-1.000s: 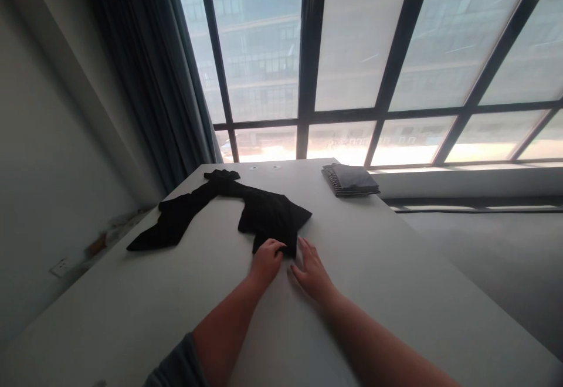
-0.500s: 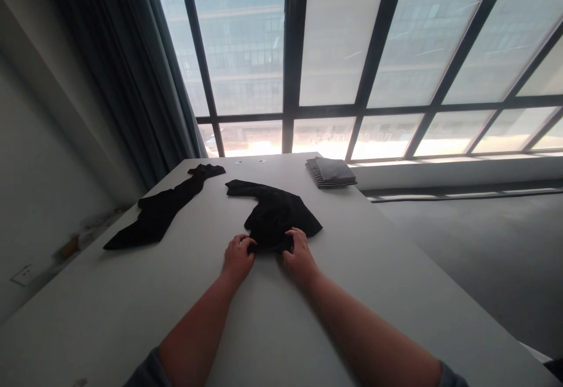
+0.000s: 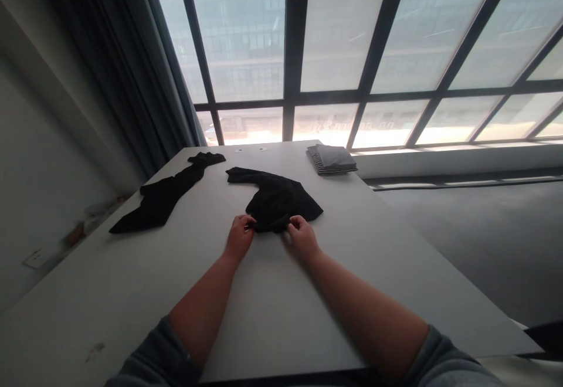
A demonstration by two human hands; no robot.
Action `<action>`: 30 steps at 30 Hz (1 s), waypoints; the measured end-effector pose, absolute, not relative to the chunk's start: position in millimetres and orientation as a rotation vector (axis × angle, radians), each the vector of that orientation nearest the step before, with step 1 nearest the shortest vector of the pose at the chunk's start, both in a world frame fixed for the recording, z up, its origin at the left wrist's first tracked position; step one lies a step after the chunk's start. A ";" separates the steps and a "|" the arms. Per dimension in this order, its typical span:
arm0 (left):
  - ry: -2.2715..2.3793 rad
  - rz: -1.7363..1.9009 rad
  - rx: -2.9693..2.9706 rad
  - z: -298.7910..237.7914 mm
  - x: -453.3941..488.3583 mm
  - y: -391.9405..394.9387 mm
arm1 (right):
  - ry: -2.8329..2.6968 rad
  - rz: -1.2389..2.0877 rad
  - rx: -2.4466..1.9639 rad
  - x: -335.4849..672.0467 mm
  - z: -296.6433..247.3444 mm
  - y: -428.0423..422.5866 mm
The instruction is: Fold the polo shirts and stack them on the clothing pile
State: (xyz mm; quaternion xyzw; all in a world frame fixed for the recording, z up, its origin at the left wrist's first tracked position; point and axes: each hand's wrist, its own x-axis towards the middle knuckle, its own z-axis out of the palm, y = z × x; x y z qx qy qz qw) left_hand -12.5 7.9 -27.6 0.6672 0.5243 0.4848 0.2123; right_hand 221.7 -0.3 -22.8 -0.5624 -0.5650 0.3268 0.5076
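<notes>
A crumpled black garment (image 3: 277, 196) lies on the white table (image 3: 264, 305) in front of me, one narrow part stretching to the far left. Its exact kind is not clear. At its near edge, my left hand (image 3: 240, 237) pinches the left corner between thumb and fingers. My right hand (image 3: 303, 239) has its fingers closed on the same edge, a short way to the right. Between the two hands the cloth edge is bunched. Further left, a second black cloth piece (image 3: 165, 199) is spread out, touched by neither hand.
A folded stack of grey and striped cloth (image 3: 332, 159) sits near the table's far right corner. Beyond the table stand large windows (image 3: 246, 35) and a dark curtain (image 3: 118, 53) on the left. A wall socket (image 3: 37, 258) is low at left.
The view has tipped down slightly, so the table sits higher in the picture. Both hands stay at the garment's near edge, their fingers now more tightly pinched on it.
</notes>
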 end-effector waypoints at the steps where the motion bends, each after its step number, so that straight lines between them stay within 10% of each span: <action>1: 1.468 1.353 1.839 -28.2 -13.2 8.5 | -1.343 0.830 -1.334 222.0 -23.8 0.4; 30: 1.451 0.977 2.121 1.7 50.4 -8.3 | -0.964 1.273 -1.107 222.6 -28.4 14.9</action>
